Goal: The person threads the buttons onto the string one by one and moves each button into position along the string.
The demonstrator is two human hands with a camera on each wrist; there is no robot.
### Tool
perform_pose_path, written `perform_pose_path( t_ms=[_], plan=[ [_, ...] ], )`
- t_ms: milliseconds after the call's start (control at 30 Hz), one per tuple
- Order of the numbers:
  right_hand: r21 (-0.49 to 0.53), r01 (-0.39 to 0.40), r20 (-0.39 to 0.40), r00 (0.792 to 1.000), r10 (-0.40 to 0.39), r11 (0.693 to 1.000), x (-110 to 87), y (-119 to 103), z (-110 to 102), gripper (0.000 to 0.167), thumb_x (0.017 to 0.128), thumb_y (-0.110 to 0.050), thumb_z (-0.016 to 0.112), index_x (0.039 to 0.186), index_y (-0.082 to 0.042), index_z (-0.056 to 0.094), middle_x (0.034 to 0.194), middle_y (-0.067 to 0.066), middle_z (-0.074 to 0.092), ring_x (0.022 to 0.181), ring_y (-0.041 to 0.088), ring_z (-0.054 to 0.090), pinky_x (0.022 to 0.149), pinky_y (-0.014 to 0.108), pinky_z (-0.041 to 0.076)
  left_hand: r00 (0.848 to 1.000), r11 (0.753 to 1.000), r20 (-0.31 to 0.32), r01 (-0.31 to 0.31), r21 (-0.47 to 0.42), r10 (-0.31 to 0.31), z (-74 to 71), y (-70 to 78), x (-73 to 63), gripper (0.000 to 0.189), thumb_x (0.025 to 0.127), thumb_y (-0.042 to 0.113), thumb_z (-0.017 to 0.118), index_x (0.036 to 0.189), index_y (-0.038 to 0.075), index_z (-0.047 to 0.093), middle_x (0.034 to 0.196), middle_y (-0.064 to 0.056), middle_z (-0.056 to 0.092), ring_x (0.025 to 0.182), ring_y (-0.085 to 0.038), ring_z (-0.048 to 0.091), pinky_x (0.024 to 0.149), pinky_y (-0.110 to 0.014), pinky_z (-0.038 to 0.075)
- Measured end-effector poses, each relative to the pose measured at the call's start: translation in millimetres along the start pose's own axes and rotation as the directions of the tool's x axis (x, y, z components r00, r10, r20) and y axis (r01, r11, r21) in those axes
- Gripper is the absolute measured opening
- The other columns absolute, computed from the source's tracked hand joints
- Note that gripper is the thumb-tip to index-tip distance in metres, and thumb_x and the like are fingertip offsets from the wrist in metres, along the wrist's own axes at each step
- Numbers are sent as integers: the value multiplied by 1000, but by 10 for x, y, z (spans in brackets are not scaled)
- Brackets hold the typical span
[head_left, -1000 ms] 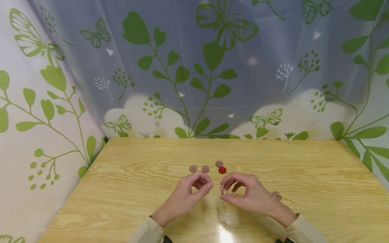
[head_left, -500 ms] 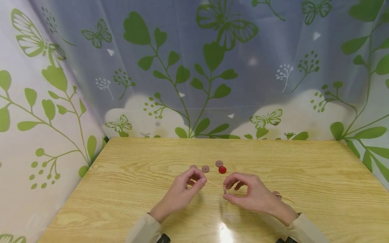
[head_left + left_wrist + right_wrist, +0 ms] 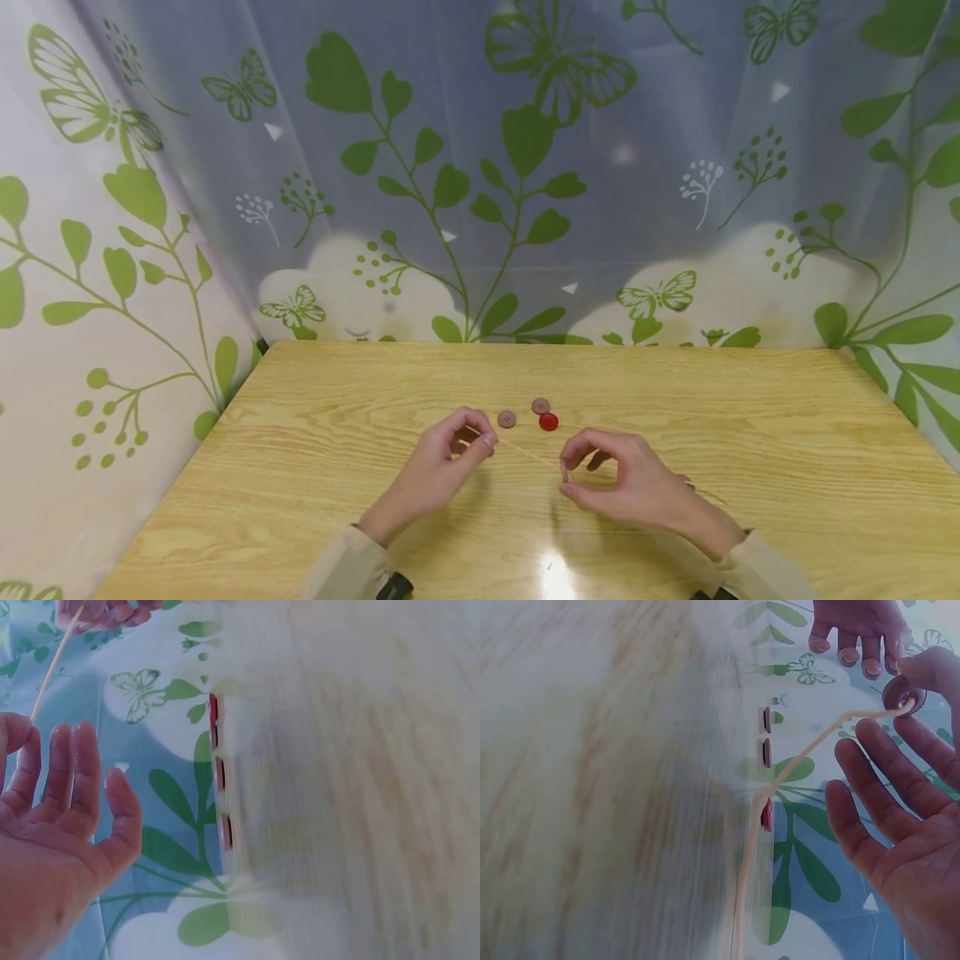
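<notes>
Between thumb and fingertips, my right hand (image 3: 630, 477) pinches a brown button (image 3: 565, 472) on edge above the table. A thin yellowish cord (image 3: 802, 756) runs through this button, its tail hanging down toward the table in the right wrist view. My left hand (image 3: 444, 460) pinches the cord's other end between thumb and index finger, its other fingers loosely bent. The stretch of cord (image 3: 528, 453) between the hands is straight, slanting up to the left. Behind my right wrist, another brown button (image 3: 686, 480) is mostly hidden, with cord beside it.
On the wood-grain table (image 3: 330, 417), beyond the hands, lie a brown button (image 3: 507, 419), a second brown button (image 3: 541, 406) and a red button (image 3: 549, 422) touching it. One more brown button (image 3: 226, 831) is hidden behind my left hand in the head view. A patterned curtain (image 3: 450, 208) stands behind.
My left hand has moved left and slightly away, drawing out a longer straight stretch of cord and covering the leftmost button. My right hand has shifted a little right with its button.
</notes>
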State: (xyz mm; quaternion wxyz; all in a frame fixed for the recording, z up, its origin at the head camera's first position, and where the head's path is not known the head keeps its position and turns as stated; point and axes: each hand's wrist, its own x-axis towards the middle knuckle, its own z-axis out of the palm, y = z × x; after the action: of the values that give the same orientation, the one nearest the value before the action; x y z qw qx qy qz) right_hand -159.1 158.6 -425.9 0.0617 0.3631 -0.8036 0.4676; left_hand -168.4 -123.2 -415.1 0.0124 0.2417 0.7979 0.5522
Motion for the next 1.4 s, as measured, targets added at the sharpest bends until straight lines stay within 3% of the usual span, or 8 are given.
perform_pose_path(
  t_ms=[400,567,733,1000,1233,1400],
  plan=[
    [-29,-31,16,999,31,999,-37,19,-37,27,85,-9,82,103,-23,67,95,-13,71,87,16,69,76,32,60,1000,1000,-27,-9,-17,9,-118,23,-6,10,105,11,56,107,3,62,116,-19,66,96,-15,67,86,-33,60],
    [-39,-41,17,999,42,998,-51,27,-55,24,85,-10,82,102,-19,68,95,-13,70,87,16,69,76,31,60,999,1000,-36,-14,-22,13,-156,-1,-7,11,105,13,56,107,3,61,121,-17,66,98,-21,69,88,-39,61],
    [-46,-37,23,999,38,998,-68,52,-71,25,85,-10,82,102,-22,67,95,-14,71,86,14,69,76,31,59,998,1000,-56,2,-7,-3,-185,-22,-20,12,106,16,57,107,6,61,122,-16,69,97,-23,70,87,-34,60],
    [-76,-34,26,999,37,997,-101,77,-94,26,82,-9,83,101,-20,68,93,-14,71,85,13,70,75,31,59,997,1000,-80,-3,23,5,-218,-42,-32,10,106,16,57,106,7,61,112,-16,69,93,-15,69,84,-27,58],
    [-93,-48,33,998,51,994,-133,82,-127,27,83,-10,83,101,-23,67,93,-13,71,85,10,69,74,29,58,995,999,-93,-20,25,22,-251,-66,-47,13,105,14,57,108,2,61,109,-18,66,92,-13,68,84,-38,60],
    [-115,-55,25,998,58,992,-161,93,-149,26,82,-9,83,100,-20,68,94,-15,71,85,6,68,74,28,58,995,999,-94,-13,30,16,-279,-44,-55,10,106,14,56,107,5,61,108,-14,66,92,-13,68,84,-37,60]
  ],
)
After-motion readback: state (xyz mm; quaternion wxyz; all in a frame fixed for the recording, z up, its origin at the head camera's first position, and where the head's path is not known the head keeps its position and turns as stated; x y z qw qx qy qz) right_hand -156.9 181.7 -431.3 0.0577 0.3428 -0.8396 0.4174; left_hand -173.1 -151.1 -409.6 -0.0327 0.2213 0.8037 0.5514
